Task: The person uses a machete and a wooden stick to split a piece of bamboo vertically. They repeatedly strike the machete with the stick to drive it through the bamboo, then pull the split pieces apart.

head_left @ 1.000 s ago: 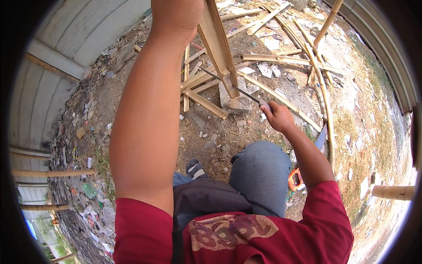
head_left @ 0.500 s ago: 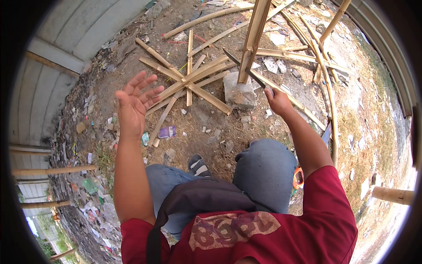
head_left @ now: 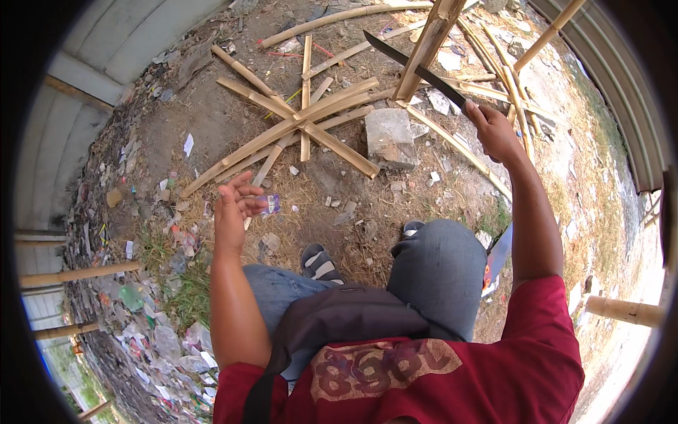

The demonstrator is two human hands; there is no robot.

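Note:
My right hand [head_left: 494, 131] grips the handle of a long dark machete [head_left: 443, 87]. The blade slants up to the left and crosses the lower part of an upright split bamboo pole [head_left: 432, 42]; whether it is stuck in the bamboo I cannot tell. The pole's lower end appears beside the far right corner of a grey concrete block [head_left: 390, 141]. Empty, with its fingers apart and slightly curled, my left hand [head_left: 239, 205] hovers in front of my left knee. Beyond it, several split bamboo pieces [head_left: 296, 126] lie crossed on the ground.
A long bamboo strip [head_left: 462, 152] lies right of the block. More bamboo poles [head_left: 522, 116] are piled at the far right. Litter [head_left: 169, 339] covers the ground at left, below a grey wall [head_left: 88, 134]. A purple packet [head_left: 270, 204] lies beside my left hand.
My right hand has moved right and slightly up with the machete; the pole's lower end has shifted right and up, off the block's top. My left hand has lowered and come inward, still empty.

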